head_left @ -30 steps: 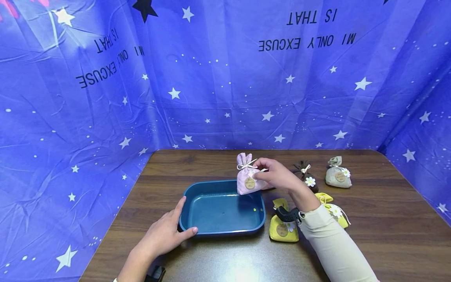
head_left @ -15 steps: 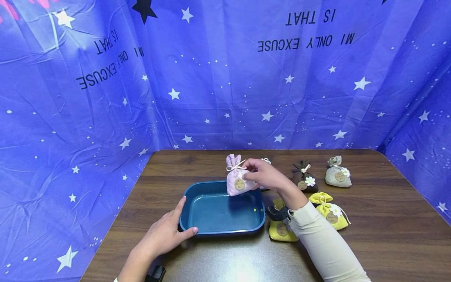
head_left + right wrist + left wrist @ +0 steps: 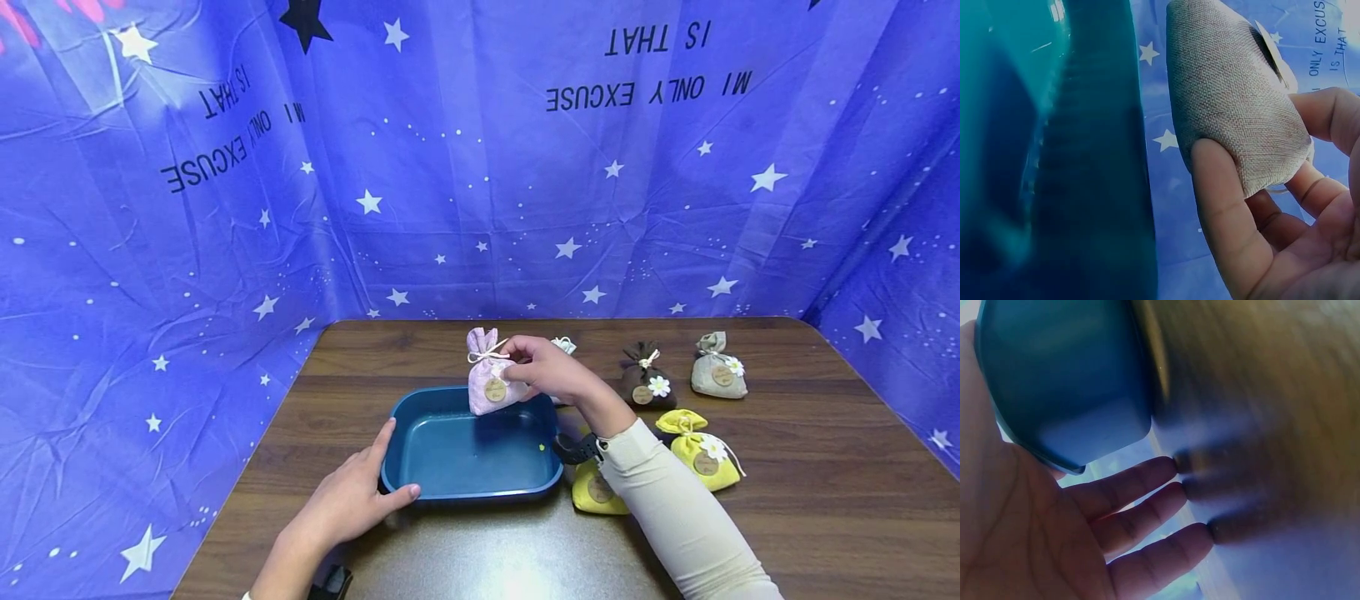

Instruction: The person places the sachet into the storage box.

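Observation:
My right hand [image 3: 551, 369] pinches a small pink drawstring sachet [image 3: 480, 396] with a cream bow, a round tag and a white flower. It hangs upright above the back rim of a dark teal plastic tub [image 3: 468, 492]. Up close in the right wrist view, the thumb and fingers press the woven side of the sachet [image 3: 1229, 81]. At the tub's left end rests my left hand [image 3: 351, 497], its thumb and forefinger against the rim. In the left wrist view, the other fingers [image 3: 1154, 559] reach out fairly straight, their tips down at the tabletop.
Right of the tub lie two yellow sachets [image 3: 596, 492], one partly covered by the right sleeve. Farther back sit a brown sachet [image 3: 637, 387], a grey sachet [image 3: 712, 379] and a mostly hidden one with a white flower [image 3: 564, 344]. A blue star-printed cloth [image 3: 480, 167] surrounds the wooden table [image 3: 825, 483].
The right hand has carried the pink sachet leftward, from the tub's back right corner to above the middle of its back rim. The left hand has stayed in place.

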`<move>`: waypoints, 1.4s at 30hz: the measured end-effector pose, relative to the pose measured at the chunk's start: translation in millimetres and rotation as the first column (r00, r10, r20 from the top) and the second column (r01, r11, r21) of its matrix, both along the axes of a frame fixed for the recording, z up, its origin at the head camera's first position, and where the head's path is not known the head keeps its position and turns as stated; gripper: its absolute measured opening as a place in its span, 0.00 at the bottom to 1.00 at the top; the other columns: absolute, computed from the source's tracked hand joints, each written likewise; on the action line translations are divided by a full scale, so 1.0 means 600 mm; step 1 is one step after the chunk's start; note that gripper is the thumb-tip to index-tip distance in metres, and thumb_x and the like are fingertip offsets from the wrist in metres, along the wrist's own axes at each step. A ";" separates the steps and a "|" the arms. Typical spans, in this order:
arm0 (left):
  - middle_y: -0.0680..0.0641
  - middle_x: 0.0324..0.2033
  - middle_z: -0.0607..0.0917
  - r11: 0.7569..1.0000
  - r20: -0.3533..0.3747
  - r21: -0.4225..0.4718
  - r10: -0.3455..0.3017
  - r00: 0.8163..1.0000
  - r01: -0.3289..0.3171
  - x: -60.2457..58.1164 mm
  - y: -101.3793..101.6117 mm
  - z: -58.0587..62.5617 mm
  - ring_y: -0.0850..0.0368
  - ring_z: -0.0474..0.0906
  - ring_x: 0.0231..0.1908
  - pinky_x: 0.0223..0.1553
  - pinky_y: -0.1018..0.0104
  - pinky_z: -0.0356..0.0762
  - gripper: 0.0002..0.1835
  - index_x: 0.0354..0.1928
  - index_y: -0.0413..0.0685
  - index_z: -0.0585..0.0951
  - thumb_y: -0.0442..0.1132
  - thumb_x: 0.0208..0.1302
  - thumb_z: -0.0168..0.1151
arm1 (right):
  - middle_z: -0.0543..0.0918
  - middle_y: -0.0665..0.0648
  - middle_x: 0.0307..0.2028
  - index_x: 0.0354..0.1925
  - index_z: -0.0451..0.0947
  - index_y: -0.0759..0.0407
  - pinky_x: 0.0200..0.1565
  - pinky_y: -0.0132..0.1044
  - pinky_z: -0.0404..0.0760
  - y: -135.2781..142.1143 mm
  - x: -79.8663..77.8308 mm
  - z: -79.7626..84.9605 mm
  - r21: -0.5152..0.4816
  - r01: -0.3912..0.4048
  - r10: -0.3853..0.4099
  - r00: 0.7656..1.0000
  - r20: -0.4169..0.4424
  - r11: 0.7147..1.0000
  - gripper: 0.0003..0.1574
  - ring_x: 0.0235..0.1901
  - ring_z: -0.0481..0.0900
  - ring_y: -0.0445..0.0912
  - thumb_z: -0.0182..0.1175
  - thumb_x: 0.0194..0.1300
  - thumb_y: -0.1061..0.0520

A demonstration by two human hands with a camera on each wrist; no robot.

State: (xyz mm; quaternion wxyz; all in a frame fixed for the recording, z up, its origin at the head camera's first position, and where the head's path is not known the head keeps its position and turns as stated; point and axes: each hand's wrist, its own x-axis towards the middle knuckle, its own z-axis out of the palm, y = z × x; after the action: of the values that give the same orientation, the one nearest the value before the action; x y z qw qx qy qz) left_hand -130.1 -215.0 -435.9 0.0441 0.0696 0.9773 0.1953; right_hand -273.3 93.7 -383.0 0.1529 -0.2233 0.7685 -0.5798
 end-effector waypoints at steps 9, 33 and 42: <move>0.34 0.64 0.73 1.000 -0.003 0.006 0.001 1.000 -0.001 0.003 0.000 0.001 0.38 0.72 0.62 0.54 0.38 0.72 0.58 0.79 0.53 0.49 0.74 0.56 0.61 | 0.77 0.56 0.35 0.43 0.75 0.67 0.30 0.58 0.83 -0.021 -0.006 -0.003 -0.018 -0.012 0.012 1.000 0.004 1.000 0.11 0.31 0.75 0.45 0.60 0.60 0.67; 0.36 0.62 0.76 1.000 -0.010 0.002 0.001 1.000 -0.001 0.003 0.001 0.001 0.40 0.74 0.60 0.53 0.39 0.73 0.60 0.79 0.53 0.50 0.78 0.53 0.58 | 0.77 0.55 0.33 0.40 0.77 0.65 0.27 0.55 0.83 -0.092 -0.004 -0.023 0.049 -0.145 0.147 0.989 -0.030 0.988 0.09 0.31 0.76 0.43 0.62 0.59 0.67; 0.35 0.62 0.76 1.000 -0.014 0.006 0.000 1.000 0.000 0.003 0.000 0.002 0.39 0.73 0.61 0.54 0.39 0.72 0.59 0.79 0.52 0.50 0.75 0.54 0.61 | 0.77 0.52 0.30 0.37 0.77 0.64 0.28 0.40 0.81 -0.120 0.009 -0.026 0.111 -0.157 0.168 0.982 -0.091 0.981 0.08 0.29 0.74 0.41 0.62 0.56 0.68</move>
State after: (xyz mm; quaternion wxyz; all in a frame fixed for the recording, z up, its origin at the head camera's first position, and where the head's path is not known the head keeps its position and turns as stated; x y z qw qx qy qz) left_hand -128.1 -215.0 -434.8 0.0369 0.0714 0.9769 0.1978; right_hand -267.9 21.9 -398.6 0.1726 -0.3058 0.7834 -0.5128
